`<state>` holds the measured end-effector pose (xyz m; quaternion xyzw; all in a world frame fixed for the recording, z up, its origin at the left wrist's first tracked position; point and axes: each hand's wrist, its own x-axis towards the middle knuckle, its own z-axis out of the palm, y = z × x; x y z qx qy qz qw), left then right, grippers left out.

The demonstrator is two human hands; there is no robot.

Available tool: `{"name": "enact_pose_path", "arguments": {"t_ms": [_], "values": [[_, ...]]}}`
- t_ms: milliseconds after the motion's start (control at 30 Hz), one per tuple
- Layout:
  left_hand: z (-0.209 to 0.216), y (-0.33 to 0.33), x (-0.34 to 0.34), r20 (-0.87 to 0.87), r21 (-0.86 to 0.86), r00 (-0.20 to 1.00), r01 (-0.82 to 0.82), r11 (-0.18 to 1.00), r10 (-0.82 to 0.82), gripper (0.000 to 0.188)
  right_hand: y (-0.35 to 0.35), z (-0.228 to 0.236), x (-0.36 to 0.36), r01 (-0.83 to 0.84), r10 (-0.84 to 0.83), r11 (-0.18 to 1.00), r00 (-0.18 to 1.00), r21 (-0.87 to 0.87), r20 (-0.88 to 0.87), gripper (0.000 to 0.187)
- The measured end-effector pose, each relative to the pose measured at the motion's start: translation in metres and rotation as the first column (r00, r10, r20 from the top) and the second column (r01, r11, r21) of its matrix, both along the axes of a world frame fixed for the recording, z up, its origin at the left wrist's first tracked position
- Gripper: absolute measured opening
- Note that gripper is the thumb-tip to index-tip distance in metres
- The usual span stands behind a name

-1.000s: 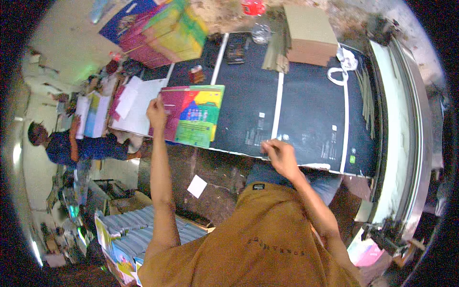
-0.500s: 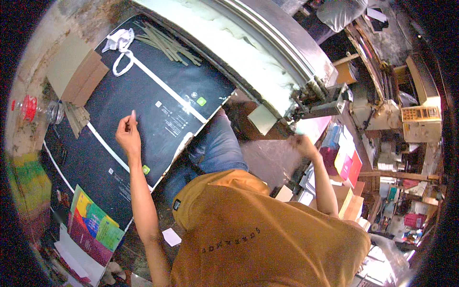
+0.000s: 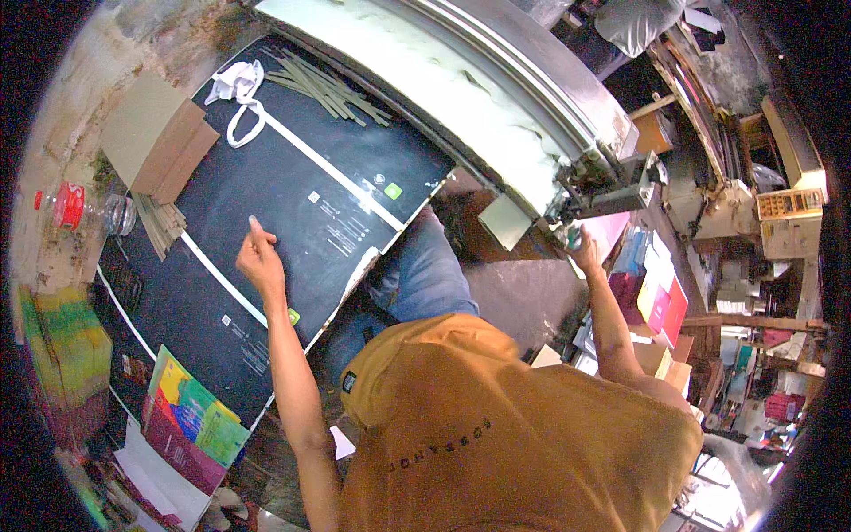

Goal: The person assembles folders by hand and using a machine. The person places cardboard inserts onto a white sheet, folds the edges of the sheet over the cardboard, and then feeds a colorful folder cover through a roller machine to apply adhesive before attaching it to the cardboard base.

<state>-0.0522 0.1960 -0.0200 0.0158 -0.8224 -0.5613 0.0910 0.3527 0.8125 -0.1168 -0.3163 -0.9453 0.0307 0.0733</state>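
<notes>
My left hand (image 3: 260,262) is held over the black tabletop (image 3: 275,186), fingers curled and one digit pointing up, with nothing visible in it. At the near right end of a long machine with metal rollers (image 3: 523,97), my right hand (image 3: 585,252) is closed by the metal end fitting (image 3: 612,188). A small greenish part shows at its fingers, and what it grips is too small to name. White strips cross the tabletop. A white cloth (image 3: 236,82) and thin grey board strips (image 3: 326,87) lie at its far end.
Grey-brown boards (image 3: 146,133) stand at the left, beside a clear plastic bottle with a red label (image 3: 69,206). Colourful printed sheets (image 3: 197,412) lie at the near left. Stacked papers and booklets (image 3: 654,288) stand right of my right arm. A cardboard box (image 3: 505,222) sits below the machine.
The whole view has shifted a little, so the scene sits further right. My right hand, blurred before, shows clearer now, slightly higher by the machine's end. The left hand stays over the tabletop.
</notes>
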Motion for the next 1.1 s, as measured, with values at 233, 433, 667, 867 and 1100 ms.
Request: {"name": "enact_pose_path", "arguments": {"t_ms": [233, 433, 667, 867, 1100], "values": [[-0.01, 0.008, 0.0, -0.098, -0.05, 0.995, 0.009, 0.999, -0.014, 0.057, 0.036, -0.013, 0.008, 0.137, -0.118, 0.988, 0.965, -0.066, 0.235, 0.077], [0.002, 0.007, 0.002, -0.139, -0.105, 0.988, 0.059, 0.993, -0.073, 0.057, 0.015, 0.041, -0.008, 0.108, -0.068, 0.945, 0.988, -0.31, 0.136, 0.071], [-0.02, 0.009, -0.009, -0.125, -0.139, 0.984, 0.109, 0.984, -0.127, 0.055, 0.002, 0.06, -0.003, 0.021, -0.047, 0.941, 0.997, -0.338, -0.069, 0.025], [-0.004, 0.021, -0.001, -0.139, -0.167, 0.983, 0.099, 0.981, -0.123, 0.05, 0.025, 0.133, -0.001, 0.312, -0.33, 0.944, 0.912, -0.111, -0.244, 0.014], [-0.012, 0.012, 0.003, -0.096, -0.099, 0.992, 0.068, 0.993, -0.078, 0.047, 0.077, 0.233, -0.015, 0.227, -0.237, 0.971, 0.95, -0.074, -0.203, 0.016]]}}
